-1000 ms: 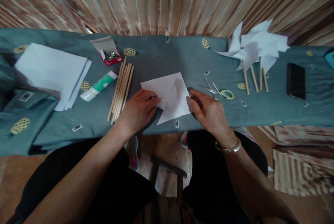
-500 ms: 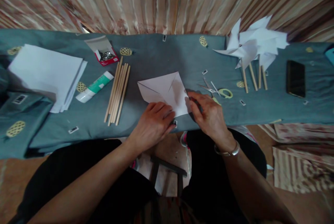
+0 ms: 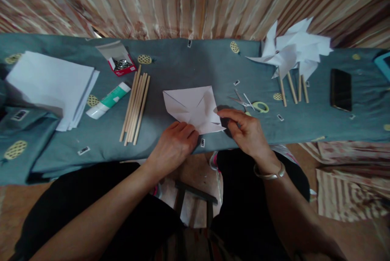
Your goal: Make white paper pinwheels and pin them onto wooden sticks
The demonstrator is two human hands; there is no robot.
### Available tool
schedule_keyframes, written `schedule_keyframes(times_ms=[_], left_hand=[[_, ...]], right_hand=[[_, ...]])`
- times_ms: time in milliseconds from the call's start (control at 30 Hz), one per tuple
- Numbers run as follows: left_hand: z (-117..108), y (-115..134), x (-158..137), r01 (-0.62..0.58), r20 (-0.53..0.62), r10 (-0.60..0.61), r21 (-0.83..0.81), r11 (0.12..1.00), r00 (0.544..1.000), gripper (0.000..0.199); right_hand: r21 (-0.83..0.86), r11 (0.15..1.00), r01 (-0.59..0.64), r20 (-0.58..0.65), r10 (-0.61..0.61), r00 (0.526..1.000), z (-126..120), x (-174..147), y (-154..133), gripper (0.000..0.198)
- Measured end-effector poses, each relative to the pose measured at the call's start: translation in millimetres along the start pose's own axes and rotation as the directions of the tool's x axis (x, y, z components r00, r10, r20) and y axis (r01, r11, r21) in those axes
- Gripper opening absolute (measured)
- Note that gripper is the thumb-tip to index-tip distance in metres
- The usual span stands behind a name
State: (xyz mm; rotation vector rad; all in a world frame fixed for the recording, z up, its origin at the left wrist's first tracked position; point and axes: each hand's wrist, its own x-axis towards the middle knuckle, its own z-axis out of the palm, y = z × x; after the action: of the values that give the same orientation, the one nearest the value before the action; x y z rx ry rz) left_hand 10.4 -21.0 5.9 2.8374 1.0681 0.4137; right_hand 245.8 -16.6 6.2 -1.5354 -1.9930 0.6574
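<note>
A square white sheet of paper [image 3: 195, 104] lies on the cloth in front of me, with cuts running in from its corners towards the middle. My left hand [image 3: 179, 141] grips its near edge with bent fingers held together; the fingertips are partly hidden. At the right edge, my right hand [image 3: 243, 129] has its index fingertip on the paper, with the thumb apart from it. A cut flap stands slightly loose at the near right corner. Scissors [image 3: 246, 103] with light green handles lie just beyond my right hand, blades spread.
Wooden sticks [image 3: 135, 108], a glue tube [image 3: 108, 100], a red box of metal pins [image 3: 122, 66] and stacked white paper [image 3: 51, 86] lie to the left. Finished paper pinwheels [image 3: 300, 48] and a phone [image 3: 341, 89] are on the right. The table's near edge [image 3: 100, 157] borders my legs.
My right index finger has shifted along the paper's right edge, and the near right corner flap now shows loose. My left hand has slid slightly down and left. The whole view has shifted a little.
</note>
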Motion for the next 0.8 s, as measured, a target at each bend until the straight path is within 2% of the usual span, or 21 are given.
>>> schedule_keyframes(times_ms=[167,300,433,567,633,733,800], left_hand=[[-2.3,-4.5,-10.1,0.013,-0.028,-0.014,-0.039,0.999,0.999,0.017],[-1.7,-5.1,-14.0,0.002,-0.027,-0.003,-0.068,0.998,1.0,0.016],[-1.6,-3.0,-13.5,0.006,-0.013,-0.007,-0.076,0.997,1.0,0.013],[0.0,0.3,-14.0,0.016,0.001,-0.016,-0.089,0.996,1.0,0.011],[1.9,1.7,-15.5,0.013,-0.03,-0.016,-0.096,0.995,0.999,0.01],[4.2,2.5,-18.3,0.022,-0.099,-0.033,-0.119,0.993,0.995,0.02],[4.6,2.3,-19.4,0.028,-0.104,-0.044,-0.149,0.988,0.994,0.028]], right_hand=[[0.15,0.989,-0.019,0.196,-0.01,0.981,-8.9,-2.0,1.2,0.044],[0.268,0.963,-0.033,0.242,-0.034,0.97,-9.9,0.5,-1.9,0.015],[0.337,0.94,-0.059,0.2,-0.01,0.98,-2.5,5.9,-2.8,0.008],[0.292,0.955,-0.045,0.117,0.011,0.993,12.3,11.8,-5.1,0.01],[0.257,0.966,-0.022,0.067,0.005,0.998,20.2,14.8,-7.5,0.009],[0.181,0.983,0.005,0.009,-0.007,1.0,30.2,18.8,-11.0,0.008],[0.127,0.992,0.018,-0.025,-0.015,1.0,35.4,20.8,-12.1,0.006]])
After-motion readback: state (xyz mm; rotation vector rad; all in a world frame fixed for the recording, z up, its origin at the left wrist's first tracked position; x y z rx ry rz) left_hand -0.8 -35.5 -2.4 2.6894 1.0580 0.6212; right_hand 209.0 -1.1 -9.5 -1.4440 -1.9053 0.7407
